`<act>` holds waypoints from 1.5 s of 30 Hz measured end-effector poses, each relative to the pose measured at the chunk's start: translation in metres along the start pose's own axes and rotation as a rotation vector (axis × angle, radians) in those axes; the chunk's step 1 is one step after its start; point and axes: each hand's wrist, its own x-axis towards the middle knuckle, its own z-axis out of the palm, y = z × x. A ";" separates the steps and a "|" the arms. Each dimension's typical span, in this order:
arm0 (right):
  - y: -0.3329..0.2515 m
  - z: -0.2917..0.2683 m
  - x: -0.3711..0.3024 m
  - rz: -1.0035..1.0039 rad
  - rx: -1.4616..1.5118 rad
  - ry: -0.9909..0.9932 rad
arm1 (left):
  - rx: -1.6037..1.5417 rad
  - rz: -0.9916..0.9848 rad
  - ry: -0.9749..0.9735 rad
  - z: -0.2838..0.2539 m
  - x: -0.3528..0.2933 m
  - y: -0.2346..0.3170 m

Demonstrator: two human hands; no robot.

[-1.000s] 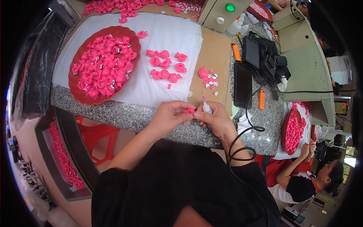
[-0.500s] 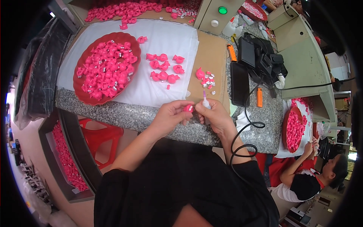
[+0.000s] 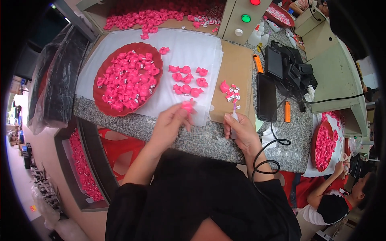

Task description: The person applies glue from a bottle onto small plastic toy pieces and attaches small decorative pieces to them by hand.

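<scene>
My left hand (image 3: 172, 123) is closed on a small pink plastic figure piece (image 3: 188, 106), held just above the front edge of the white sheet (image 3: 203, 110). Motion smears its fingertips and the piece. Several like pieces lie in short rows on the sheet beyond it, among them a pink piece (image 3: 202, 82). In my right hand (image 3: 243, 131) is a small white dropper bottle (image 3: 234, 121) with a thin purple tip, pointing away from me. Just past that tip, a little pile of pink and white bits (image 3: 232, 94) rests on the brown cardboard (image 3: 237, 60).
A red scalloped tray (image 3: 105, 109) heaped with pink pieces stands at left. At right lie a black phone (image 3: 266, 96), an orange lighter (image 3: 287, 111) and a looping black cable (image 3: 281, 141). A shelf (image 3: 201, 28) holds more pieces. Another person (image 3: 333, 201) works at far right.
My hands have moved apart. The left one carried the pink piece away from the bottle toward the rows; the right one keeps the bottle. The whole view has shifted right and down.
</scene>
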 end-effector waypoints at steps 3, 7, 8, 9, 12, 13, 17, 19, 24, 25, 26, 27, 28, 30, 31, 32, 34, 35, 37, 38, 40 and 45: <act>-0.001 0.001 -0.002 -0.017 0.017 0.015 | 0.702 0.453 0.490 -0.039 0.002 0.029; -0.001 0.003 -0.001 -0.021 -0.002 0.029 | 1.464 0.529 0.823 -0.078 0.009 0.040; -0.001 0.003 -0.001 -0.021 -0.003 0.034 | 1.464 0.530 0.822 -0.075 0.011 0.037; -0.002 0.003 0.000 -0.021 -0.002 0.038 | 1.435 0.594 0.713 -0.062 0.016 0.037; -0.003 0.004 -0.002 -0.025 -0.017 0.047 | 1.468 0.626 0.489 -0.022 0.028 0.025; -0.001 0.003 -0.003 -0.028 -0.001 0.040 | 1.464 0.626 0.492 -0.013 0.033 0.018; -0.008 0.006 -0.004 0.099 0.153 0.075 | 1.492 0.540 0.528 -0.004 0.047 0.002; -0.006 0.005 -0.004 0.086 0.169 0.057 | 1.501 0.572 0.535 -0.004 0.051 -0.003; -0.005 0.006 -0.010 -0.027 0.142 0.047 | 1.287 0.718 0.450 -0.006 0.047 0.004; -0.004 0.003 -0.011 -0.089 0.127 0.021 | 1.287 0.716 0.448 -0.003 0.043 0.003; -0.002 0.001 -0.012 -0.152 0.113 -0.004 | 0.795 0.555 0.336 0.002 0.037 0.001; -0.001 -0.002 -0.011 -0.150 0.112 -0.002 | 0.309 0.383 0.222 0.006 0.032 -0.001; 0.000 -0.005 -0.010 -0.188 0.140 -0.025 | 0.307 0.381 0.221 0.011 0.027 -0.004; -0.001 -0.006 -0.010 -0.224 0.166 -0.044 | -0.232 0.071 0.000 0.018 0.019 -0.009; -0.005 -0.005 -0.010 -0.212 0.225 -0.057 | -0.309 -0.043 -0.057 0.018 0.016 -0.013; -0.008 -0.003 -0.011 -0.200 0.284 -0.069 | -0.312 -0.044 -0.057 0.020 0.016 -0.016; -0.009 -0.001 -0.013 -0.240 0.249 -0.029 | -0.431 -0.024 -0.091 0.025 0.017 -0.023; -0.009 0.000 -0.014 -0.281 0.216 0.005 | -0.436 -0.025 -0.092 0.028 0.017 -0.025; -0.006 0.000 -0.015 -0.342 0.205 0.079 | -0.323 0.048 -0.033 0.031 0.019 -0.027; -0.003 -0.001 -0.016 -0.403 0.196 0.150 | -0.325 0.050 -0.034 0.030 0.021 -0.030; 0.001 0.001 -0.015 -0.467 0.185 0.199 | 0.025 0.251 0.020 0.029 0.025 -0.036; 0.010 0.000 -0.022 -0.545 0.071 0.275 | 0.326 0.294 0.118 0.032 0.022 -0.038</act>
